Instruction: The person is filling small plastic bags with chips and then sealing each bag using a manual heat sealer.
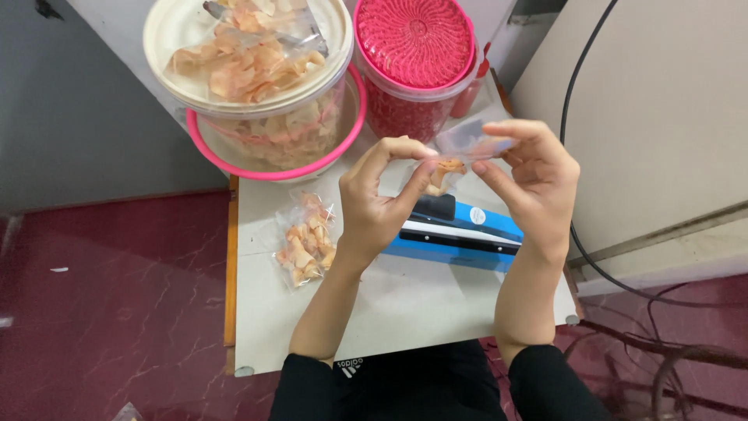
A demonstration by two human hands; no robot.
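My left hand (382,199) and my right hand (530,175) pinch the two top corners of a small clear plastic bag (460,152) with a few pale orange crackers in it. I hold the bag up over a blue heat sealer (460,234) that lies on a small white table (374,312). A filled clear bag of crackers (306,240) lies flat on the table, left of my left hand.
A large clear tub of orange crackers (257,78) with a pink rim stands at the table's back left. A pink-lidded container (414,58) is beside it. A black cable (576,86) runs down the wall at right. The floor is dark red.
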